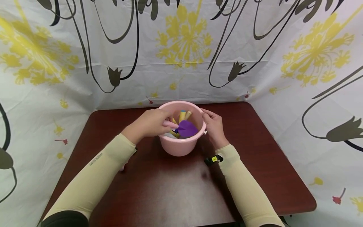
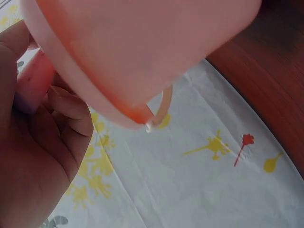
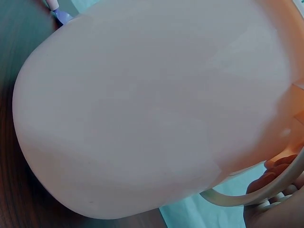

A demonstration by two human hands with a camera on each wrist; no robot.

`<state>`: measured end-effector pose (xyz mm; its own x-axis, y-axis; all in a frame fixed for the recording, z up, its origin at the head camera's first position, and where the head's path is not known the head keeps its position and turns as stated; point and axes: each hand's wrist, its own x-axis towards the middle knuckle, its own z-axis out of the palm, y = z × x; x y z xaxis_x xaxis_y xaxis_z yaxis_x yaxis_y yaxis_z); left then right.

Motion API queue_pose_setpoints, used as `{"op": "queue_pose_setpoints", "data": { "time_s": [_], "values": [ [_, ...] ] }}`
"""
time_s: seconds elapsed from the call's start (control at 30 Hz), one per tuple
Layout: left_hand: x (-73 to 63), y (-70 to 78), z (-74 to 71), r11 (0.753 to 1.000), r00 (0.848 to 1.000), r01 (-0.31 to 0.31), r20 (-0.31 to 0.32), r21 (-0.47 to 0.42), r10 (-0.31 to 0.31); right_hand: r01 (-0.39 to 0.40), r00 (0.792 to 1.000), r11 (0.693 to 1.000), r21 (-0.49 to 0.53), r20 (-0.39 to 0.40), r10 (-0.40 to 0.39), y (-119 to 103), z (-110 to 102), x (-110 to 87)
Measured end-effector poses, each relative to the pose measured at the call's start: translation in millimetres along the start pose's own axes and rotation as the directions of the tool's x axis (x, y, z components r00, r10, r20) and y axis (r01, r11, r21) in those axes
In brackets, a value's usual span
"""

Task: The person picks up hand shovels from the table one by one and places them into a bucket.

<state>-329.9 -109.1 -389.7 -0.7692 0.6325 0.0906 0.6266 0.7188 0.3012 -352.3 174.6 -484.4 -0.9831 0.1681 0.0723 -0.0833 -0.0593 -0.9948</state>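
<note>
A pink plastic bucket (image 1: 178, 148) stands on the table near its far edge. My left hand (image 1: 151, 123) reaches over the bucket's left rim and grips the pink handle (image 1: 170, 124) of a toy shovel, whose purple blade (image 1: 187, 129) is inside the bucket. In the left wrist view, the fingers curl round that handle (image 2: 37, 78). At the right rim, my right hand (image 1: 214, 126) holds the bucket, thumb and fingers at the edge. The bucket's bail handle (image 3: 228, 198) hangs beside this hand in the right wrist view. Yellow pieces (image 1: 182, 116) stick up inside the bucket.
The dark red-brown table (image 1: 170, 189) has rounded corners. Behind and beside it hangs a white cloth (image 1: 175, 82) with flower prints. A small pink and purple item (image 3: 61, 16) lies on the table beyond the bucket in the right wrist view.
</note>
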Motion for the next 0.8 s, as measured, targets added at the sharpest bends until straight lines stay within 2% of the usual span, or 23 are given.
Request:
{"op": "queue_pose_setpoints", "data": {
  "time_s": [0.27, 0.63, 0.8],
  "values": [
    [7.9, 3.6, 7.4, 0.995, 1.000, -0.005, 0.016, 0.099, 0.003, 0.026, 1.000, 1.000, -0.001, 0.004, -0.026, -0.1, 1.3, 0.1],
    [25.6, 12.8, 12.5, 0.992, 0.995, -0.053, 0.093, 0.117, 0.042, 0.017, 1.000, 1.000, 0.012, 0.001, -0.017, -1.3, 1.0, -1.6],
    [33.2, 13.4, 12.8, 0.991, 0.992, -0.047, 0.123, 0.128, 0.031, 0.021, 1.000, 1.000, -0.003, 0.006, -0.021, -1.7, 0.9, -1.1]
  ]
}}
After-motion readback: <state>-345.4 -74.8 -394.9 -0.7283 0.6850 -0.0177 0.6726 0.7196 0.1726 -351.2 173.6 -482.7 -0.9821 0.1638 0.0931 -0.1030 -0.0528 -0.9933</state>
